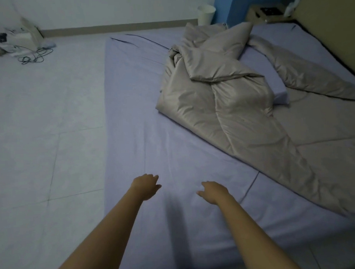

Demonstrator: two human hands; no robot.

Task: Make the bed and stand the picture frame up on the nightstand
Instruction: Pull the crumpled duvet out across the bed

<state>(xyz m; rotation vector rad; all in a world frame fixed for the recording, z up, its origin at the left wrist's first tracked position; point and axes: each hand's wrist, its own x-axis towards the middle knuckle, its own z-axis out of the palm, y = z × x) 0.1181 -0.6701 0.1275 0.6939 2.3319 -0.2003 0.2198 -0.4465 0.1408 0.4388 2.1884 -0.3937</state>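
Head view: bed-making step, early. Left hand (146, 185) and right hand (214, 191), at 6 o'clock, reach over the lilac sheet (152, 119), fingers loosely spread, gripping nothing. Grey duvet (221, 96) lies bunched at 1 o'clock, partly covering a lilac pillow (269, 78). Nightstand (267, 13) at 1 o'clock, far corner; picture frame not discernible. Next, likely: smooth the sheet, then spread the duvet.

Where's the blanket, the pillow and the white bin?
blanket (227, 96), head view, on its bunched-up middle fold.
pillow (271, 82), head view, on its bare top between blanket folds.
white bin (205, 14), head view, on its front side.
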